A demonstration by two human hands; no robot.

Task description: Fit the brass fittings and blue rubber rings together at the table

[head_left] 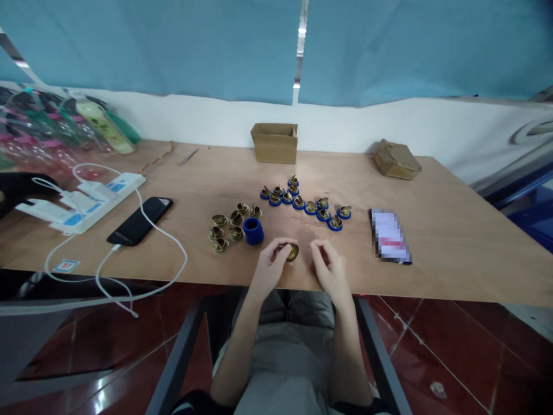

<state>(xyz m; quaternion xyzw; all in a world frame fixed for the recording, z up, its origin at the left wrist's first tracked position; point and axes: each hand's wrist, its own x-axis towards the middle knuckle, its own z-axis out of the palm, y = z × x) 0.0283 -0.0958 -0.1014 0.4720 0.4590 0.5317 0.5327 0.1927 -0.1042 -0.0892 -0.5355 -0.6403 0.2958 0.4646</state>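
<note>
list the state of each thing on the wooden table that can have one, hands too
left hand: pinching a round brass piece
right hand: fingers curled, whether it holds anything cannot be told
small open cardboard box: upright, flaps open
black smartphone: face up, screen dark, white cable plugged in
white power strips: plugs inserted
blue plastic ring stack: standing upright
brown paper packet: folded shut

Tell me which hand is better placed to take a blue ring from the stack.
Right, probably. The left hand already holds a round brass cap, while the right hand looks empty. However, the stack of blue plastic rings lies nearer the left hand.
</note>
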